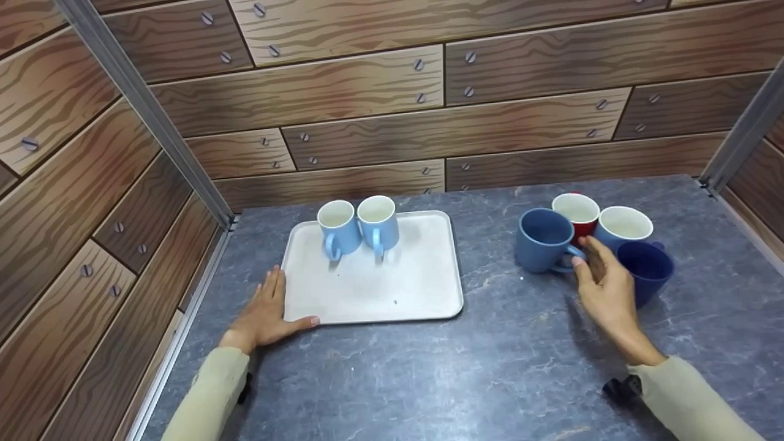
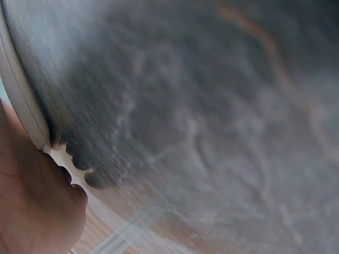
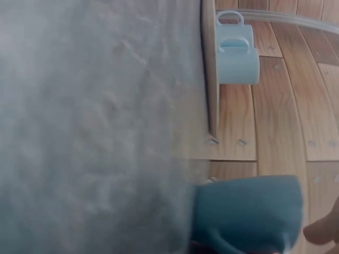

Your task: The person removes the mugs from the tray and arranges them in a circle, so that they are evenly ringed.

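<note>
My left hand [image 1: 266,312] rests against the front left corner of a white tray [image 1: 404,288], fingers straight along its left side and thumb on the front edge. Two light blue mugs [image 1: 344,236] stand side by side at the tray's back, handles toward me. At the right, my right hand [image 1: 606,291] is at the handle of a medium blue mug [image 1: 539,248], thumb and forefinger apart around it. In the right wrist view a fingertip [image 3: 320,232] shows just above that mug's rim, with a gap between them.
Behind the right hand stand a red mug [image 1: 585,229], a light blue mug [image 1: 621,229] and a dark blue mug [image 1: 646,269], partly covered by the hand. The grey marbled table [image 1: 398,380] meets wood-patterned walls [image 1: 367,110] at the back and sides.
</note>
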`<state>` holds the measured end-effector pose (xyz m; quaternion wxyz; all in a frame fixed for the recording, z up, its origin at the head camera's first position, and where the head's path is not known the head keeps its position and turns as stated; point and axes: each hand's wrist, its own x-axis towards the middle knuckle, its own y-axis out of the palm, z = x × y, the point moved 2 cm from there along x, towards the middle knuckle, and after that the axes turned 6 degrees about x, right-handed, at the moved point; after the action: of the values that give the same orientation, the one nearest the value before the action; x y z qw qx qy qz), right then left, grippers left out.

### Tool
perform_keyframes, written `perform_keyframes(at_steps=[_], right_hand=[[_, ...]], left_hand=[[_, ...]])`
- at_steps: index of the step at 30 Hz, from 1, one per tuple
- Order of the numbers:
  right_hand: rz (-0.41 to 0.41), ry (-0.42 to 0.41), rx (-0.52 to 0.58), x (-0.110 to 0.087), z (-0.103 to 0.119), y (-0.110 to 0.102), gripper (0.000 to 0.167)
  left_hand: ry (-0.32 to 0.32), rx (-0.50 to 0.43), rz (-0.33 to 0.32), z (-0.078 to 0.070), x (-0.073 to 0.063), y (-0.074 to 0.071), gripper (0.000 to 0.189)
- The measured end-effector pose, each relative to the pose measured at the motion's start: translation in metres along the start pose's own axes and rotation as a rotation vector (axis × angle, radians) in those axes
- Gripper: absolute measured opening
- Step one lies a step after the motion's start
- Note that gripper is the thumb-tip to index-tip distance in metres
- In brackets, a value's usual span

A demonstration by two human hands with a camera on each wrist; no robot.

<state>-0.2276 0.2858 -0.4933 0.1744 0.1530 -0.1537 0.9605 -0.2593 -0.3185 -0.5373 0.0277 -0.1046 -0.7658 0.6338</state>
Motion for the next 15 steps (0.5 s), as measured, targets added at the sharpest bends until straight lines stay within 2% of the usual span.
perform_keyframes(at_steps=[4, 7, 10, 15], right_hand=[[-0.041, -0.071, 0.076, 0.003, 0.017, 0.003, 0.053], [-0.036, -0.120, 0.113, 0.006, 0.032, 0.011, 0.051], [0.021, -0.139, 0.144, 0.008, 0.046, 0.026, 0.048], [0.162, -0.127, 0.170, 0.012, 0.063, 0.063, 0.046]], left_hand=[[-0.002, 0.006, -0.006, 0.000, 0.000, -0.001, 0.140], [-0.001, 0.010, -0.009, 0.000, 0.000, -0.003, 0.139], [-0.002, 0.011, -0.009, 0.000, 0.000, -0.003, 0.139], [-0.003, 0.008, -0.003, 0.000, 0.000, -0.001, 0.140]])
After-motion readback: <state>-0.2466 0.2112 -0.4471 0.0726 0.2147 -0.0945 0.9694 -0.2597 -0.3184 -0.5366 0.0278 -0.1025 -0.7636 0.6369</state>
